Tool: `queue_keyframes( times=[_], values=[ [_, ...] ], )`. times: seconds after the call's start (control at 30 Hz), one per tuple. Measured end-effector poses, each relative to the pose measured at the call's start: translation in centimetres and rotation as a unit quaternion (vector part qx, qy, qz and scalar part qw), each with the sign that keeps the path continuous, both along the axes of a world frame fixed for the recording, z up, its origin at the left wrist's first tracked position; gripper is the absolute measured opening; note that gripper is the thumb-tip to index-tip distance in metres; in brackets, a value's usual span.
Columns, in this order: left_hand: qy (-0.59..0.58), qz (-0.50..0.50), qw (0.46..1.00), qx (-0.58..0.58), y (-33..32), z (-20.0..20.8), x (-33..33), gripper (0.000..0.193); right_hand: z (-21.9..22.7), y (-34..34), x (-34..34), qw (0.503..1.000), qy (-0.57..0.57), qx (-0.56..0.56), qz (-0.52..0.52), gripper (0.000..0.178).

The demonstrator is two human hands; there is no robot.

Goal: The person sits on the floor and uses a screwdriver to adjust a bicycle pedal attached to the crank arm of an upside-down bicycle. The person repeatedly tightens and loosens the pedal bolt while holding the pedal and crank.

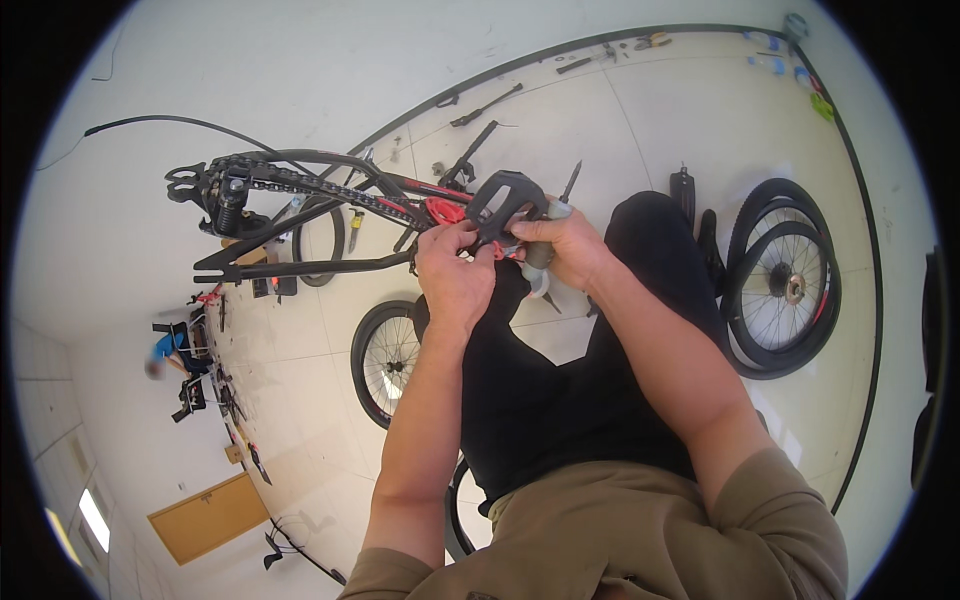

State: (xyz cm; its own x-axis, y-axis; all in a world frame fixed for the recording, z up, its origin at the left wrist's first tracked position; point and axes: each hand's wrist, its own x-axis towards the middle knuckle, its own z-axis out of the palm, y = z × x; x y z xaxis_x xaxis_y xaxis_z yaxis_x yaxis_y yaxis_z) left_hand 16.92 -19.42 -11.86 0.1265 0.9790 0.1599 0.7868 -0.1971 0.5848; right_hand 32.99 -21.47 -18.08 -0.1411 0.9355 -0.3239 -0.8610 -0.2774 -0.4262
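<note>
A black bicycle pedal [507, 203] stands upright at the red chainring [444, 210] of a black bicycle frame [330, 267]. My left hand [455, 278] is closed, its fingertips pinching at the pedal's lower end, where the axle is hidden behind them. With its thumb against the pedal's edge, my right hand [565, 245] is closed as well. That hand also grips a tool with a grey and white handle [540, 256]; a dark pointed shaft sticks out above the fingers. The chain [300, 184] runs back to the rear derailleur [232, 205] at the left.
Wheels with tyres [785, 285] lie on the floor at the right; another wheel [390, 362] is left of my legs. A black saddle [710, 245] lies beside my knee. Loose tools [575, 66] and bottles [768, 64] lie along the far wall. Another person [170, 350] is at far left.
</note>
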Motion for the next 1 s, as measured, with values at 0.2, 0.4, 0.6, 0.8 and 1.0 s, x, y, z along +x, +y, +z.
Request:
queue_keyframes(
  times=[0.2, 0.4, 0.6, 0.8, 1.0],
  values=[
    [-0.019, 0.030, 0.994, -0.102, 0.6, 0.1, 0.1, 0.022, -0.3, -0.1, 0.1, 1.000, 0.002, 0.003, 0.009, 0.025],
    [-0.053, -0.007, 0.996, -0.073, -1.0, 0.6, 0.2, 0.025, 0.4, -0.3, 0.0, 1.000, 0.018, 0.005, -0.011, 0.024],
    [-0.079, -0.058, 0.995, 0.011, -1.3, -1.1, -1.0, 0.023, 0.6, -0.3, -0.1, 0.999, 0.038, -0.006, -0.021, 0.025],
    [-0.026, -0.095, 0.994, 0.041, -1.1, -0.2, -0.2, 0.017, -0.3, -0.1, -0.4, 0.999, 0.012, -0.042, -0.027, 0.019],
    [0.017, -0.114, 0.992, 0.043, -1.2, 0.0, -0.1, 0.017, -0.4, -0.1, -0.5, 0.995, -0.067, -0.066, -0.016, 0.018]
  ],
)
